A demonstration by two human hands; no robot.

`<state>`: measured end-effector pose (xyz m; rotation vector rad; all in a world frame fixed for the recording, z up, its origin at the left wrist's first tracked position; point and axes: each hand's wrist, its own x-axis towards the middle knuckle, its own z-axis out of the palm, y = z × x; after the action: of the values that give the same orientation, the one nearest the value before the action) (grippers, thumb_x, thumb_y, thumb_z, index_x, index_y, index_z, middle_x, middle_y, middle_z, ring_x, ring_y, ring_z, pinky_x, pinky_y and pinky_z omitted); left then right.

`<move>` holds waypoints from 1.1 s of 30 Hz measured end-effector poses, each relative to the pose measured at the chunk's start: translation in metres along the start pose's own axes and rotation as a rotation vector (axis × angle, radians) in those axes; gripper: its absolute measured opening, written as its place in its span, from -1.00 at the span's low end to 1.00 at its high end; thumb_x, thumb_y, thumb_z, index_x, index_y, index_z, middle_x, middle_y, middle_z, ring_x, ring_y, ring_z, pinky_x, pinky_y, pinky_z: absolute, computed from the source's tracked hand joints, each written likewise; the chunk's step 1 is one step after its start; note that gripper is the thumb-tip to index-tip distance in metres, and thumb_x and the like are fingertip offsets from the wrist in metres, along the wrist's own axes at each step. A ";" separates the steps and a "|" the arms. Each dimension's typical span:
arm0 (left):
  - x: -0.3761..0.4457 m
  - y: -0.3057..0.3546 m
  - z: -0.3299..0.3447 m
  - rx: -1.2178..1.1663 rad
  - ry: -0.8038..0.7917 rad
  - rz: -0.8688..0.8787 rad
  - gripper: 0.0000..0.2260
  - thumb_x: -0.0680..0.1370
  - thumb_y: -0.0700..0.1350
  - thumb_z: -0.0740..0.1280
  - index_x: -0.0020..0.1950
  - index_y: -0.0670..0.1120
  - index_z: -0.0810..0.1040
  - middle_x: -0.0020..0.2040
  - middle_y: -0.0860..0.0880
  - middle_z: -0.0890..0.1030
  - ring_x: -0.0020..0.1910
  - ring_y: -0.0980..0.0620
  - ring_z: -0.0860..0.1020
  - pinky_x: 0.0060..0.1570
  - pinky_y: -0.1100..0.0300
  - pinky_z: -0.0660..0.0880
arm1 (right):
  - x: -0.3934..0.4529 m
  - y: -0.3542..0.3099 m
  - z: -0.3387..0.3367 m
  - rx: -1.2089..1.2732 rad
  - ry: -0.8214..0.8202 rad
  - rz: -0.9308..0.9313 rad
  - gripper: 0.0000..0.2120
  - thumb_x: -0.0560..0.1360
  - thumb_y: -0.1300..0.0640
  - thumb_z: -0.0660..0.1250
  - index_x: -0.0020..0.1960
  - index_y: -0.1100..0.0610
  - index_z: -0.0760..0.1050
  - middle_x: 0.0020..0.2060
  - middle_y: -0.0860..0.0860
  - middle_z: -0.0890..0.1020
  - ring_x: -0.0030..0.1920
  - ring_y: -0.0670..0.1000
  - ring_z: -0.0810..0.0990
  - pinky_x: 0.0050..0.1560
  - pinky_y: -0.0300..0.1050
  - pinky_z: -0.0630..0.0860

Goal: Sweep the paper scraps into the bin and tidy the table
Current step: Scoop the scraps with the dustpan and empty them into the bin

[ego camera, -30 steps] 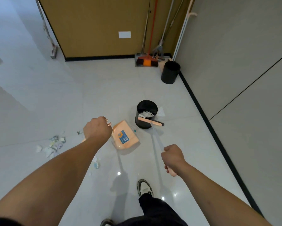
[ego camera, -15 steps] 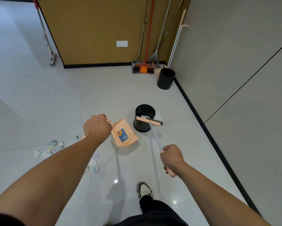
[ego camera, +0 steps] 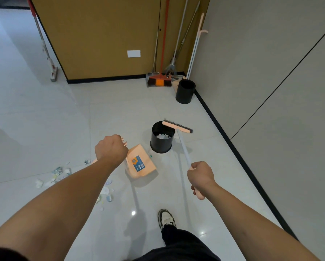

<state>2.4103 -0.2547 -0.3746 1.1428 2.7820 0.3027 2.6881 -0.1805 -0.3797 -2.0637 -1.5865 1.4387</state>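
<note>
On dustpan (ego camera: 141, 164), blue label (ego camera: 138, 163), unreadable

Dustpan (ego camera: 141, 164) just left of bin (ego camera: 161, 140); broom (ego camera: 177, 126) head over the bin's rim.

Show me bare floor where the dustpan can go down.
Bare tiles lie between the near bin and the corner bin, and ahead of the left hand. Crowded: paper scraps left of the dustpan.
</note>
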 end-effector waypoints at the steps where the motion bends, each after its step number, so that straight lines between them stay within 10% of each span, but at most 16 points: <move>1: 0.000 0.002 0.002 -0.001 -0.004 0.005 -0.94 0.39 -0.12 0.32 -0.26 -0.04 0.45 -0.26 -0.07 0.52 -0.29 -0.16 0.44 -0.27 0.18 0.32 | 0.002 0.001 -0.004 0.000 0.014 -0.008 -0.57 0.44 0.32 0.13 0.30 0.27 0.39 -0.16 0.13 0.51 -0.37 0.15 0.39 -0.34 -0.02 0.36; 11: 0.020 0.045 0.039 0.014 -0.071 -0.025 -0.97 0.39 -0.10 0.32 -0.22 -0.03 0.49 -0.21 -0.07 0.56 -0.24 -0.16 0.50 -0.24 0.17 0.35 | 0.061 0.009 -0.046 0.076 0.008 0.102 -0.64 0.46 0.40 0.13 0.24 0.27 0.31 -0.18 0.18 0.44 -0.33 0.11 0.31 -0.46 -0.17 0.28; 13: 0.030 0.060 0.053 0.003 -0.096 -0.054 -0.96 0.39 -0.09 0.32 -0.21 -0.03 0.51 -0.20 -0.07 0.58 -0.21 -0.17 0.54 -0.23 0.18 0.37 | 0.094 -0.005 -0.054 0.073 -0.010 0.126 -0.79 0.43 0.44 0.12 -0.25 0.16 0.25 -0.25 0.14 0.37 -0.36 0.08 0.27 -0.46 -0.19 0.26; 16: 0.050 0.093 0.076 0.032 -0.156 -0.067 -0.96 0.38 -0.08 0.30 -0.24 -0.03 0.50 -0.23 -0.05 0.57 -0.24 -0.14 0.53 -0.26 0.19 0.37 | 0.157 -0.030 -0.067 0.038 -0.028 0.123 -0.72 0.42 0.45 0.13 -0.34 0.13 0.23 -0.34 0.12 0.37 -0.47 0.05 0.31 -0.44 -0.18 0.31; 24: 0.110 0.192 0.137 0.089 -0.227 -0.321 -0.88 0.38 0.02 0.27 -0.21 -0.01 0.52 -0.24 -0.02 0.57 -0.24 -0.11 0.55 -0.24 0.17 0.43 | 0.347 -0.100 -0.118 -0.029 -0.226 -0.001 -0.77 0.50 0.30 0.18 0.14 0.22 0.47 -0.23 0.22 0.51 -0.44 0.11 0.41 -0.47 -0.13 0.36; 33: 0.143 0.307 0.167 0.158 -0.291 -0.394 -0.87 0.45 0.05 0.27 -0.18 0.01 0.53 -0.23 -0.02 0.56 -0.26 -0.10 0.52 -0.28 0.18 0.38 | 0.479 -0.137 -0.176 -0.156 -0.260 -0.028 -0.81 0.48 0.30 0.18 -0.04 0.20 0.56 -0.33 0.16 0.56 -0.57 0.11 0.46 -0.50 -0.12 0.47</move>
<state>2.5492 0.0832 -0.4719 0.5795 2.7175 -0.1162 2.7170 0.3371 -0.4789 -1.9906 -1.8729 1.6797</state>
